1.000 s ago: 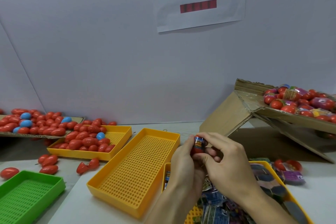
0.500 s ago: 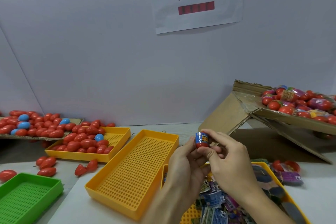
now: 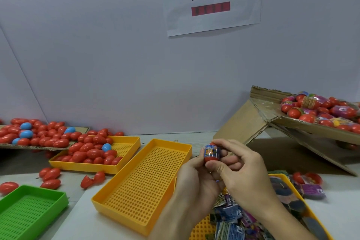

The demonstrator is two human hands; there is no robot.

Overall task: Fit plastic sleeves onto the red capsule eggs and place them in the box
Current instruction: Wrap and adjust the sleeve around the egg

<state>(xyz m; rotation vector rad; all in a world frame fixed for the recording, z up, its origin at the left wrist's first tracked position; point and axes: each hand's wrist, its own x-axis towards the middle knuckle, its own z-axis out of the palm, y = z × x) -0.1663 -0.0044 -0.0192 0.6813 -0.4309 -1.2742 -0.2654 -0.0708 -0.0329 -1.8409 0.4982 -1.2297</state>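
Tilted cardboard box (image 3: pixel 259 122) at far right, heaped with sleeved red eggs; empty yellow perforated tray (image 3: pixel 142 185) at centre, a second yellow tray (image 3: pixel 126 142) behind it holding bare red eggs. Right hand (image 3: pixel 243 173) and left hand (image 3: pixel 196 179) raised together, fingertips of both clamped on one red capsule egg (image 3: pixel 212 153), upright, wearing a blue printed sleeve (image 3: pixel 211 151) around its middle, seemingly fully seated. Loose flat sleeves (image 3: pixel 231 220) piled in the tray beneath the wrists.

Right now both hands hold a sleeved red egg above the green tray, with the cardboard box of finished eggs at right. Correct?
Not quite. The head view shows both hands holding the sleeved red egg beside the empty yellow tray, not the green tray. The cardboard box is at right.
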